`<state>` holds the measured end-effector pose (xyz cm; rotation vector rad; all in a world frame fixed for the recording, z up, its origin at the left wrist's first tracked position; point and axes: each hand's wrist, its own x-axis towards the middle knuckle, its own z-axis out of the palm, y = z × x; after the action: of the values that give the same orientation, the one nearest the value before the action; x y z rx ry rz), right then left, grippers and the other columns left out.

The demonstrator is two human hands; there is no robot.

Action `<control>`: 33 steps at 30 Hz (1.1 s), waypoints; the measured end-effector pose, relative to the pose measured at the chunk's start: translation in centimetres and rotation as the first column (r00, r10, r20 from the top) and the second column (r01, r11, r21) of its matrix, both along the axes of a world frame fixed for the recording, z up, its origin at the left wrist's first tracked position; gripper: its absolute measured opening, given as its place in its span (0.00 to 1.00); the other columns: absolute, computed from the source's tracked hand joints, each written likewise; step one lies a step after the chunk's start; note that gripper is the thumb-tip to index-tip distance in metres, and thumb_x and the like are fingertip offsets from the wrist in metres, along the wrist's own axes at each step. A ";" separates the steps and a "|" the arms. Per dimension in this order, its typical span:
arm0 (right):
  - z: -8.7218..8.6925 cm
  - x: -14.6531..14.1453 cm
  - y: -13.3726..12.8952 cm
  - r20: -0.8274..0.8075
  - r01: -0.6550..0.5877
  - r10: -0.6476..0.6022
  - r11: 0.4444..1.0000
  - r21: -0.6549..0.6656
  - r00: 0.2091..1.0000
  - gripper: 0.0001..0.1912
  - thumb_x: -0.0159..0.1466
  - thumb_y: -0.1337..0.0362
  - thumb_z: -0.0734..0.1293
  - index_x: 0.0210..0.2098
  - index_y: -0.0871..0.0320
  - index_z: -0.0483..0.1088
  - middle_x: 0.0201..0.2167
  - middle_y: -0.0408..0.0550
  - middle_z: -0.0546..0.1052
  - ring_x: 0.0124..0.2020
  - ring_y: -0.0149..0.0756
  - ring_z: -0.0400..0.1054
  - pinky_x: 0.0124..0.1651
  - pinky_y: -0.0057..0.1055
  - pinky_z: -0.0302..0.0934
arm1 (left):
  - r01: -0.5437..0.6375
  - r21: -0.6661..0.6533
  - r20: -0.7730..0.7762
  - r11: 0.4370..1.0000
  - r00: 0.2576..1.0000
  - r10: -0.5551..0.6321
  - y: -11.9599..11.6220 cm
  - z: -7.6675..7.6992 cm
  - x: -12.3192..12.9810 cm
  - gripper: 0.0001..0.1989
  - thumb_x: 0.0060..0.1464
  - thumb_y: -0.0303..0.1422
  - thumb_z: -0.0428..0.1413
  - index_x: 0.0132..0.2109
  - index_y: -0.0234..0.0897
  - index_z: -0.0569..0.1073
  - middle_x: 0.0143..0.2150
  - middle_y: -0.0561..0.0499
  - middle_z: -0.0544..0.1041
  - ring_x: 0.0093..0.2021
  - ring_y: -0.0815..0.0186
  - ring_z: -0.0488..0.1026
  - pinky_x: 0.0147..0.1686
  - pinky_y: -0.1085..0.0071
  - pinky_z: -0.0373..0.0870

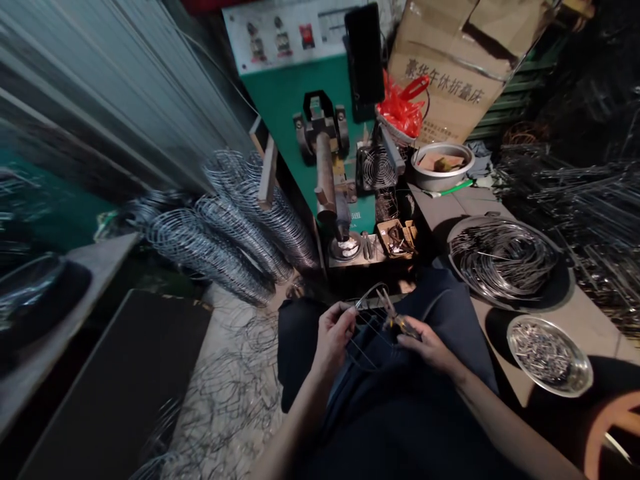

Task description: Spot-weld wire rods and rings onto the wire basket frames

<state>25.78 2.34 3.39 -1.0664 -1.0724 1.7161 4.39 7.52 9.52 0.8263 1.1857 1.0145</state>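
Gripping a wire frame in left hand fingers, the right hand fingers clasp pliers on it. Finished grilles lie far left; loose wire remains right.

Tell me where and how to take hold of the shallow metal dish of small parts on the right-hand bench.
Grip the metal dish by its bare rim on the near-left edge, coming from the left, where the right hand is closest. The rim flares outward and stands clear of the heaped small metal pieces, so fingers can pinch it; keep it level.

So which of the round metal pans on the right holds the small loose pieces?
The smaller shiny pan, nearest the right hand; the larger pan behind holds coiled wire rings.
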 end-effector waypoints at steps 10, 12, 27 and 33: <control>-1.9 -0.7 1.1 0.362 0.087 -0.178 0.963 0.255 0.915 0.22 0.65 0.43 0.64 0.41 0.57 0.67 0.29 0.42 0.66 0.28 0.32 0.58 0.34 0.29 0.56 | 0.075 -0.056 0.021 0.996 0.997 -0.074 -0.5 -0.3 1.7 0.17 0.48 0.42 0.64 0.28 0.34 0.69 0.20 0.59 0.63 0.20 0.77 0.54 0.20 0.80 0.48; -2.1 -0.9 1.2 0.376 0.093 -0.189 0.961 0.261 0.907 0.25 0.65 0.42 0.64 0.47 0.56 0.65 0.31 0.42 0.68 0.30 0.33 0.60 0.36 0.29 0.57 | 0.085 -0.054 0.023 0.995 0.996 -0.084 -0.8 -0.4 1.7 0.17 0.49 0.42 0.64 0.28 0.34 0.68 0.20 0.58 0.62 0.20 0.77 0.54 0.21 0.79 0.48; 2.0 1.2 -3.3 0.273 0.015 -0.068 0.982 0.189 0.960 0.19 0.67 0.47 0.65 0.40 0.58 0.67 0.34 0.45 0.67 0.35 0.34 0.61 0.42 0.32 0.60 | 0.257 -0.002 0.034 0.966 0.966 -0.256 -3.5 -0.3 2.3 0.16 0.56 0.41 0.60 0.28 0.34 0.70 0.21 0.57 0.61 0.22 0.75 0.53 0.23 0.76 0.51; 7.1 4.0 -3.7 0.306 -0.088 0.132 0.985 -0.151 0.943 0.22 0.65 0.44 0.66 0.43 0.58 0.69 0.27 0.41 0.66 0.26 0.31 0.58 0.28 0.27 0.55 | 0.326 0.045 -0.079 0.944 0.944 -0.322 -3.4 -0.2 2.8 0.15 0.56 0.41 0.59 0.28 0.35 0.71 0.23 0.54 0.65 0.24 0.71 0.59 0.25 0.75 0.57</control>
<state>29.83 -1.37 10.51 -1.4275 -1.2461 1.7658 7.22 4.17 9.34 1.0716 1.0397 0.7559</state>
